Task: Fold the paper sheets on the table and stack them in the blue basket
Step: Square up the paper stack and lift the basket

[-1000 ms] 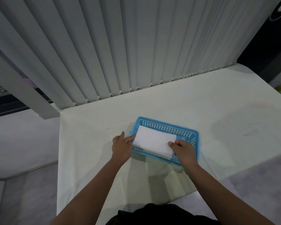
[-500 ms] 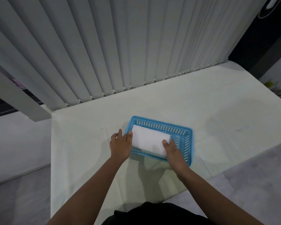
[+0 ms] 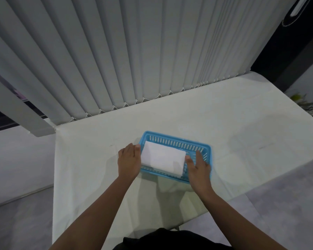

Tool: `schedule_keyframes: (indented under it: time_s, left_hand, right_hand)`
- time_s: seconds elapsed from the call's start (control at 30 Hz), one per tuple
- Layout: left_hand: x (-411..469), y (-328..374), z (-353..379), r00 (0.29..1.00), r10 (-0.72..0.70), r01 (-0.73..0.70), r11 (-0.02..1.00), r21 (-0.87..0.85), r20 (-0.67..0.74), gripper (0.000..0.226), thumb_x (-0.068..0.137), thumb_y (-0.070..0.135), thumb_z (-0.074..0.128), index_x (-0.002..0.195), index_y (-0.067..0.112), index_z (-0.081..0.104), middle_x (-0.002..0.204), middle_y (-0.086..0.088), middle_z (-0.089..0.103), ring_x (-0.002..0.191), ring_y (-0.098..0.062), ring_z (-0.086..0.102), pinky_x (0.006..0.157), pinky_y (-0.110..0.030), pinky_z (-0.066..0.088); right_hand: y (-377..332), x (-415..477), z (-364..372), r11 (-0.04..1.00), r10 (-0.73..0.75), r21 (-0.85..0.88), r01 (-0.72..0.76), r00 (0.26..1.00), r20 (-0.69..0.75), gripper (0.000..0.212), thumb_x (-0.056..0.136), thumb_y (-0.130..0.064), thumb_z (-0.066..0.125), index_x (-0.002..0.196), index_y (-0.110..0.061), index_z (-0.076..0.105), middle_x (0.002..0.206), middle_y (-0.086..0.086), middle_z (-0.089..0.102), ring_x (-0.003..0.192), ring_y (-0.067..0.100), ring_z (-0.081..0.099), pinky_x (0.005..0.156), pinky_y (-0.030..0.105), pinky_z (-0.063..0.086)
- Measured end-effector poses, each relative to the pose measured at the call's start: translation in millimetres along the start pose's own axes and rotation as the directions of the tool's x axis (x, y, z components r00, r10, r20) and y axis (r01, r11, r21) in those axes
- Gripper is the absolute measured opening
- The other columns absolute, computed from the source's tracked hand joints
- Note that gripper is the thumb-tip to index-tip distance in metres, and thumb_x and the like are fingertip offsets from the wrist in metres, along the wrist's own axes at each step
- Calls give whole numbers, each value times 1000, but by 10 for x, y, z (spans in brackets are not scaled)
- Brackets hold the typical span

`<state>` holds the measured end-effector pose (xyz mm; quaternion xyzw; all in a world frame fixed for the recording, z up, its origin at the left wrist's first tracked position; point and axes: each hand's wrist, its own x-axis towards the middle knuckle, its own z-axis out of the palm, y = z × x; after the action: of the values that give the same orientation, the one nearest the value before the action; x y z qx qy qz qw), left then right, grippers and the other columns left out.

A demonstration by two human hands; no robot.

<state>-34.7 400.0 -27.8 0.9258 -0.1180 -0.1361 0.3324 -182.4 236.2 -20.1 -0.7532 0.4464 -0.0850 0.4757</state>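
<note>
Folded paper stack [image 3: 163, 160] sits in blue basket [image 3: 177, 141], left hand [image 3: 129, 160] and right hand [image 3: 198, 166] flat-open, flanking its ends, gripping nothing.

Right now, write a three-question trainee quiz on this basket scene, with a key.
1. True or false: the folded paper lies inside the blue basket.
2. Which hand is at the basket's left end? A) left hand B) right hand
3. Fill in: behind the table hang vertical ____.

Key: 1 true; 2 A; 3 blinds.
</note>
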Motion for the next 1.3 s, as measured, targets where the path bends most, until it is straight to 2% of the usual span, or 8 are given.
schedule_keyframes:
  time_s: [0.17, 0.33, 0.43, 0.5, 0.6, 0.7, 0.93, 1.3]
  left_hand:
    - [118, 122, -25, 998, -61, 57, 964, -258, -9, 42, 101, 35, 27, 120, 12, 56, 124, -7, 59, 116, -26, 51, 97, -35, 37]
    - [271, 134, 63, 964, -144, 222, 898, -379, 222, 53, 99, 49, 21, 124, 15, 53, 125, 0, 55, 111, -19, 52, 105, -37, 36]
    - [324, 94, 123, 927, -204, 334, 829, -449, 314, 58, 96, 57, 22, 123, 19, 57, 121, -3, 60, 112, -24, 57, 108, -44, 39]
    - [325, 108, 116, 920, -212, 352, 816, -459, 329, 49, 99, 50, 24, 117, 19, 58, 113, -3, 58, 109, -24, 56, 107, -41, 39]
    - [326, 117, 137, 934, -198, 314, 852, -418, 298, 46, 98, 45, 26, 107, 16, 61, 111, -6, 62, 108, -26, 57, 105, -43, 40]
    - [374, 82, 209, 946, -203, 289, 880, -376, 251, 52, 97, 47, 24, 117, 14, 59, 120, -11, 61, 114, -29, 55, 106, -45, 38]
    - [518, 430, 288, 959, -178, 250, 894, -371, 219, 52, 100, 43, 22, 125, 10, 52, 129, -15, 56, 119, -31, 52, 107, -42, 37]
    - [959, 1807, 1063, 967, -240, 252, 840, -481, 86, 53, 99, 46, 26, 122, 6, 53, 126, -18, 58, 118, -34, 54, 106, -46, 38]
  right_hand:
    - [122, 110, -237, 977, -81, -212, 32, 970, -230, 59, 95, -42, 47, 146, -16, 33, 158, 6, 26, 139, 32, 21, 111, 49, 25]
    - [208, 214, -247, 983, 164, -59, -172, 979, -119, 75, 94, -47, 48, 152, -14, 15, 161, 9, 15, 145, 35, 15, 115, 50, 18]
    - [194, 181, -209, 975, 204, 110, -195, 976, -75, 75, 94, -40, 54, 152, -13, 15, 153, 5, 33, 139, 25, 35, 111, 38, 27]
    - [150, 141, -195, 966, 221, 153, -209, 973, -63, 67, 94, -32, 56, 149, -12, 22, 129, 0, 48, 120, 18, 49, 99, 31, 34]
    - [154, 172, -138, 967, 228, 141, -214, 970, -88, 69, 89, -38, 60, 146, -18, 27, 135, 0, 52, 119, 21, 55, 103, 38, 41]
    - [227, 238, -96, 972, 204, 137, -189, 973, -110, 60, 85, -41, 61, 137, -21, 37, 127, 1, 59, 112, 22, 60, 99, 43, 46]
    - [152, 583, -338, 981, 156, 137, -139, 981, -118, 36, 92, -29, 58, 123, -20, 42, 109, 0, 64, 85, 17, 63, 76, 31, 46]
    - [-44, 2093, -1573, 994, 15, 107, -12, 999, -28, 52, 92, -27, 59, 138, -14, 38, 124, 9, 60, 96, 23, 59, 82, 26, 38]
